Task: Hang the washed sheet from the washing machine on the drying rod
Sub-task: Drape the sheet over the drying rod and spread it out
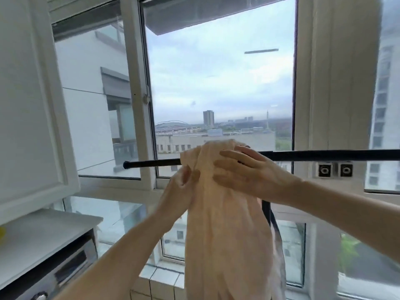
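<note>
Draping over drying rod [324, 154], bunched in thick narrow fold: sheet [227, 213]. Pinching sheet edge just below rod: left hand [184, 185]. Pressing flat against fold, fingers straight: right hand [244, 169]. Risking sliding off (wet, heavy, hanging unevenly beneath both hands) if releasing before spreading along rod; staying damp if left bunched.

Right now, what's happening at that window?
A person is hanging a pale peach fabric sheet over a black drying rod spanning the window. The left hand pinches the sheet's left edge just below the rod; the right hand lies flat on it. The sheet is draped but bunched, not spread.
</note>
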The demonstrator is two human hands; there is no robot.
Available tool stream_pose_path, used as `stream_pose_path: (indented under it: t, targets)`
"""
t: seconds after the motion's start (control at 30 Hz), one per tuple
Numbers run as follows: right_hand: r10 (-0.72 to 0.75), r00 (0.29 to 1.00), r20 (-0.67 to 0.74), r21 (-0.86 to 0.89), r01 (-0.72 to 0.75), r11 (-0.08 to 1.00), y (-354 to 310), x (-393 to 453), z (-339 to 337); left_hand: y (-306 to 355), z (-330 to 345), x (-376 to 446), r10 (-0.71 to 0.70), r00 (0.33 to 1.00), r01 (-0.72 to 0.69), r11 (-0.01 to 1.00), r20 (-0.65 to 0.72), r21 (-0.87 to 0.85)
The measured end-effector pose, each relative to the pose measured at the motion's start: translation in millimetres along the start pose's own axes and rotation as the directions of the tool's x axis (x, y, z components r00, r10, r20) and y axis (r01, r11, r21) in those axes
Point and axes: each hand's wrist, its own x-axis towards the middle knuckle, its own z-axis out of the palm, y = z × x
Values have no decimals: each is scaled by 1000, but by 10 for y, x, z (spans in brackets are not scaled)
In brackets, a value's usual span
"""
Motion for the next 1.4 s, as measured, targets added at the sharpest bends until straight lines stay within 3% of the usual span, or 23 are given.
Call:
stream_pose_path:
  t: [0.17,0.27,0.4,0.57,0.67,0.73,0.83,0.93,1.07,1.17,1.3,1.4]
  targets:
    - [58,998,-2,-21,-58,998,-33,52,-106,-10,-10,20,113,992,-111,993,47,-48]
    - [74,992,103,-13,-73,997,71,190,-276,123,-67,162,233,973,-233,973,-10,-5]
    - [327,916,234,-76,-318,945,484,410,-443,413,-98,546,318,942,-320,947,-103,-4]
    - [319,806,499,-35,-348,937,528,269,-386,344,-91,480,255,967,-251,959,-18,132]
    - [346,764,545,-82,-362,929,386,67,-440,96,-181,277,199,977,-200,980,-76,-1]
    - [340,766,546,-81,-355,931,333,61,-507,-31,-245,304,119,988,-127,989,-101,-74]
    - [370,750,548,-74,-397,915,241,165,-597,-147,-273,420,51,998,-54,988,-26,-148]
    - [456,715,530,-121,-468,875,61,313,-677,-275,-248,463,119,990,-109,986,80,-123]
    - [605,660,445,-214,-578,787,-230,623,-658,-531,-278,535,223,973,-213,966,56,-145]
    - [710,588,387,-243,-677,694,-477,914,-485,-840,-351,624,300,952,-283,938,61,-201]
    - [814,484,321,-305,-761,572,-734,1379,-136,-1217,-415,865,439,899,-436,894,1,-103]
    - [878,404,256,-449,-755,478,-909,1631,197,-1360,-365,990,409,909,-393,906,81,-160]
